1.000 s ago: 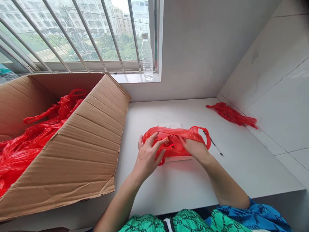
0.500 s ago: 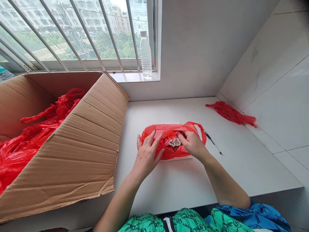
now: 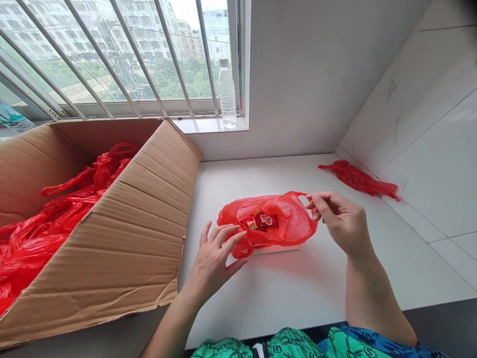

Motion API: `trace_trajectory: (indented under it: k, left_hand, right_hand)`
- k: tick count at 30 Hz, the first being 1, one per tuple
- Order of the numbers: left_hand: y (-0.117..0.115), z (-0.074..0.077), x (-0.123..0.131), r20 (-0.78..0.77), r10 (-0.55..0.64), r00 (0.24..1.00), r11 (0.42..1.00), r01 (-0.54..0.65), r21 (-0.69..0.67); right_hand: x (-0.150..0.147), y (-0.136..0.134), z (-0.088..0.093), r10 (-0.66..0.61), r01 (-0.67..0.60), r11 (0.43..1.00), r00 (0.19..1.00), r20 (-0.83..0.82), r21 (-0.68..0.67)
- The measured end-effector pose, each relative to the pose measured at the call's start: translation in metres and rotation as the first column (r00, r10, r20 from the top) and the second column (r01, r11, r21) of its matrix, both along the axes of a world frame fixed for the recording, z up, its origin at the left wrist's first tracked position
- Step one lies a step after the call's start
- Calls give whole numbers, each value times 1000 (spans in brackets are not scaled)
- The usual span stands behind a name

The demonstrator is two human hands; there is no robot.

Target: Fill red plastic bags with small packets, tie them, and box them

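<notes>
A thin red plastic bag (image 3: 294,226) lies on the white tabletop with its mouth spread open. Inside it I see small red and dark-red wrapped packets (image 3: 269,220) with pale lettering. My right hand (image 3: 341,221) pinches the bag's rim by its right handle, thumb and fingers pressed together. At the bag's near left corner is my left hand (image 3: 216,256), its fingers apart and curved over the bunched handle there; the fingertips reach the plastic. A pale flat edge (image 3: 278,250) shows under the near side of the bag.
To the left, a big cardboard box (image 3: 137,223) holds a heap of red plastic bags (image 3: 80,214). Another crumpled red bag (image 3: 357,178) lies by the tiled wall on the right. A clear water bottle (image 3: 227,97) stands on the sill of the barred window.
My right hand has come out of the bag's mouth and moved right to its handle. My left hand has shifted toward me and left. The bag's opening is wider.
</notes>
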State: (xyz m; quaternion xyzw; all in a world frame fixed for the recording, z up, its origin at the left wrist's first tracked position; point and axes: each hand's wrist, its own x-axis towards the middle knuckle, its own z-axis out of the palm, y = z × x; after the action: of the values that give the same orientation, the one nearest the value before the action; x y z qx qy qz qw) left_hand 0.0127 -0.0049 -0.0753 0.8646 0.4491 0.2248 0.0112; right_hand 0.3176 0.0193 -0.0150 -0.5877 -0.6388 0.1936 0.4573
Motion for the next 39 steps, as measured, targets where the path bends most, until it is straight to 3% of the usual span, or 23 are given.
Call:
trace_trajectory:
  k: [2,3,7,10,13,14,15,17,19,20,22,25,28,31,35,39]
  left_hand:
    - [-3,0,-2,46,27,999,998,-30,60]
    - [-4,0,-3,63,19,998,997,-24,78]
    - [-7,-1,-1,55,-81,995,993,76,93]
    - [-4,0,-2,43,-115,992,986,109,127]
    - [0,16,-5,277,-63,959,992,31,118]
    - [2,25,-4,436,-26,900,996,-15,92]
    - [4,36,-3,611,14,791,997,-59,54]
    - [10,59,3,889,61,454,995,-100,-17]
    - [18,80,12,991,39,130,995,-91,-28]
    - [24,89,17,999,16,29,996,-89,-14]
    - [37,101,25,998,-26,-55,995,-97,20]
    - [57,109,32,1000,-13,9,1000,-18,13]
    - [71,110,37,994,7,111,997,81,-16]
    - [75,110,43,993,8,121,993,115,-22]
    - [72,105,51,992,-5,126,980,199,-20]
    - [71,88,55,968,58,243,900,406,-156]
  right_hand:
    - [16,6,-3,-190,183,981,976,110,70]
    - [23,10,-5,-222,216,975,957,188,52]
    - [39,22,-5,-19,134,952,922,386,-274]
    - [40,28,6,146,-27,913,954,264,-408]
    - [36,34,23,197,-207,951,978,-66,-228]
    - [33,36,29,211,-235,965,959,-191,-113]
    - [29,39,34,239,-250,968,920,-309,5]
    - [18,43,42,329,-263,944,798,-505,200]
    - [5,48,46,418,-274,908,647,-638,318]
    - [-1,51,47,446,-273,895,574,-687,353]
    - [-11,58,46,465,-256,885,447,-765,389]
    - [-20,69,43,445,-216,893,296,-845,395]
    - [-25,74,42,426,-198,902,264,-865,383]
    - [-28,70,43,451,-220,892,380,-808,394]
    - [-37,59,41,517,-380,855,581,-629,353]
    - [-56,55,28,524,-491,851,775,-353,185]
